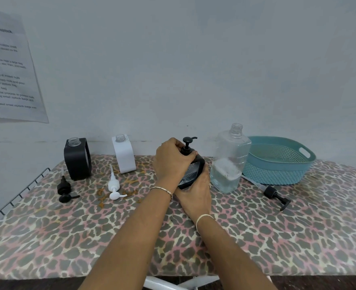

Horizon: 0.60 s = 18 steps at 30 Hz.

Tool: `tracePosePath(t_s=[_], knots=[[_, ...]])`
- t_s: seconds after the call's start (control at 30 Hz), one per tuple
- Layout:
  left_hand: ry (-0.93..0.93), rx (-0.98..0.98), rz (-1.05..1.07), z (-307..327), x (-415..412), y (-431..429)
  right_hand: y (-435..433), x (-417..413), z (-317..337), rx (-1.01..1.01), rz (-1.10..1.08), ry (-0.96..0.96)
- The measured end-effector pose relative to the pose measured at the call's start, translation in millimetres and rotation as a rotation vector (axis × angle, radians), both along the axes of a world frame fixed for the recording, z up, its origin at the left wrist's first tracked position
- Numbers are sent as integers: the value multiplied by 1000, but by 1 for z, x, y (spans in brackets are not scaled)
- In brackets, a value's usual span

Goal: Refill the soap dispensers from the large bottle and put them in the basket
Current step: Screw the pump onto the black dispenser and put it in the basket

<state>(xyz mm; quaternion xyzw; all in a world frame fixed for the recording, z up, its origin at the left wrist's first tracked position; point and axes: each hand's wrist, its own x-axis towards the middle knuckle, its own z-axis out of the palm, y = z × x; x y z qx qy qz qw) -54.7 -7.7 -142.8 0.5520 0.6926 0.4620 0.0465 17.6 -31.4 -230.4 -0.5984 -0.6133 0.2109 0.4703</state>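
Currently working the pump cap on the middle black dispenser (pixel 193 170), which is tilted slightly and sitting at table centre, just left of the large bottle (pixel 229 162). My left hand (pixel 171 158) is curling round the collar under the pump head (pixel 188 141); my right hand (pixel 195 194) is gripping the lower body to brace it. I can't tell the twist direction from here. I'm guessing I'm tightening after a fill, since the large bottle is standing uncapped, roughly a third full, with its long pump (pixel 275 194) lying on the table beside it. The basket (pixel 273 172) is sitting behind and right of that bottle, looking empty. If the cap is seating, the next move is carrying this unit past the open bottle without clipping it and setting it in the basket. The square black dispenser (pixel 76 160) and the white dispenser (pixel 123 153) are waiting open at the back left, with their pumps (pixel 64 189) (pixel 114 187) lying in front of them, so both need pouring and capping.
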Motion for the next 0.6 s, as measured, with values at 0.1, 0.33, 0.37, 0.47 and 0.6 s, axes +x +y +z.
tracePosePath(t_s=[0.1,0.33,0.37,0.47,0.6], knots=[[17,1,21,-1,3,-1,1,-1,0,-17,6,-2],[-62,1,-66,2,-7,-1,0,-1,1,11,6,-5],[-65,5,-79,1,-8,0,0,-1,2,7,8,-18],[-56,7,-119,1,-11,1,-2,-1,3,-8,6,-55],[-53,-16,-188,1,-17,6,-3,0,3,-7,-5,-121]])
